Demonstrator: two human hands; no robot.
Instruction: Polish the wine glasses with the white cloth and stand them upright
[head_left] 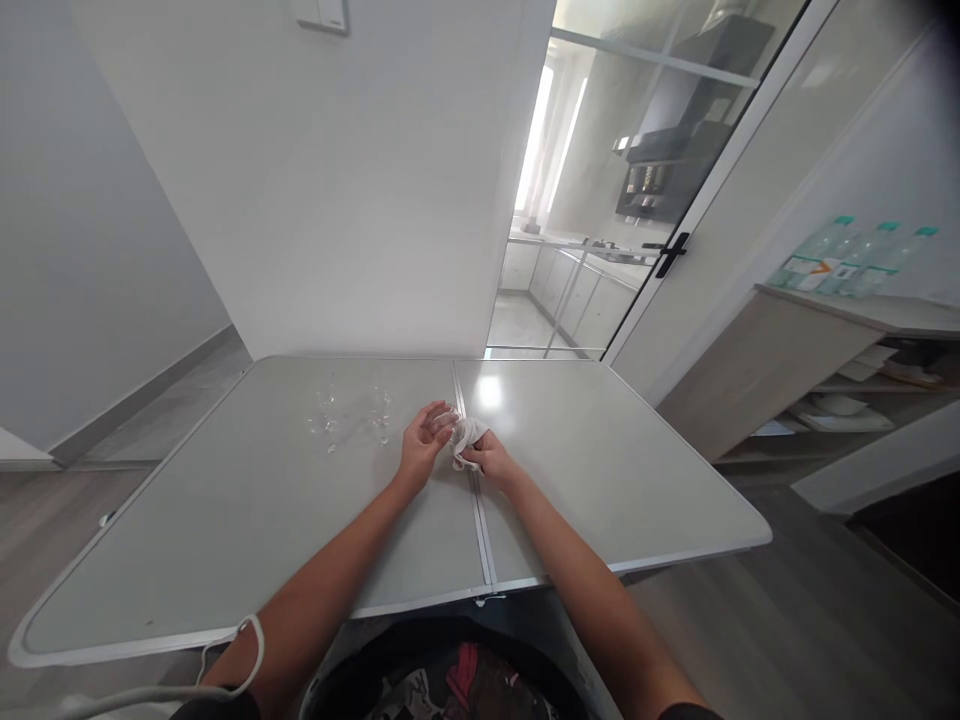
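My left hand (420, 446) is closed around a small clear object (444, 420), perhaps a glass or cup; its exact kind is hard to make out. In my right hand (493, 460) is a bunched white cloth (469, 434), pressed up against the clear object. Both hands meet just above the table's centre seam. To the left of them, several transparent pieces (381, 415) stand or lie on the grey-white folding table (600, 470); their outlines are faint.
A white wall (360, 200) rises behind the table. On the right, a glass door (570, 250) shows a kitchen beyond. Clear bottles with green caps (847, 260) stand on a wooden shelf unit (757, 370). A white cable (259, 650) loops by my left forearm.
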